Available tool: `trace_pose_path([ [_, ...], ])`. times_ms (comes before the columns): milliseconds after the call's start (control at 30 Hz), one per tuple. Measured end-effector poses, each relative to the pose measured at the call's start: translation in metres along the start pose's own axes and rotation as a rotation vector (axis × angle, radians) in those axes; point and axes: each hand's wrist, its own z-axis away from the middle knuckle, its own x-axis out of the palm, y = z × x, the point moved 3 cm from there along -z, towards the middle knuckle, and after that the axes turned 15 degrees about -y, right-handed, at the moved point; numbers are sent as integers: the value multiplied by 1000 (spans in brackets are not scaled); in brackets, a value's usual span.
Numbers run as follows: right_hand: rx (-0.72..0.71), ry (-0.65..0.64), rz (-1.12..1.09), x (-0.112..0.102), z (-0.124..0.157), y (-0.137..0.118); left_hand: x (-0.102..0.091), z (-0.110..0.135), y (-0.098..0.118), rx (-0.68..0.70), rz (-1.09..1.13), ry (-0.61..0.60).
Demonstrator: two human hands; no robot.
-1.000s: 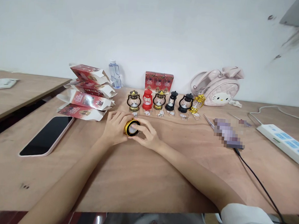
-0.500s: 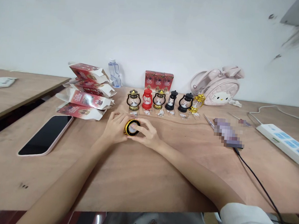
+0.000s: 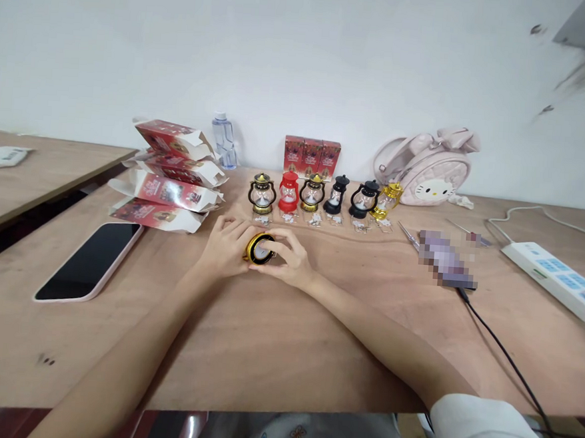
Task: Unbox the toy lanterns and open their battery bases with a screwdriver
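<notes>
My left hand (image 3: 224,247) is closed round a small gold lantern (image 3: 248,250), which lies tipped so that its round black-rimmed base with a white centre faces me. My right hand (image 3: 292,262) grips the same lantern from the right, thumb at the lower rim and a finger across the white centre. Beyond my hands several small lanterns stand in a row, among them a red lantern (image 3: 289,193), a black lantern (image 3: 336,197) and another gold lantern (image 3: 386,200). Small metal clips with white pieces (image 3: 312,219) lie in front of them.
Opened red boxes (image 3: 174,192) are stacked at the left, behind a phone (image 3: 89,261). Three upright red boxes (image 3: 311,156), a bottle (image 3: 224,139) and a pink bag (image 3: 433,179) stand by the wall. A cabled device (image 3: 445,258), screwdriver (image 3: 471,235) and power strip (image 3: 552,274) lie right.
The finger of my right hand has shifted slightly over the lantern's base, and the base is turned a little. Both hands stay on the lantern; the view has moved slightly.
</notes>
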Motion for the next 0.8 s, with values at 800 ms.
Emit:
trace_pose_path([
  [800,234,72,-53,-8,-3,11,6,0,-9,-206,-43,-137],
])
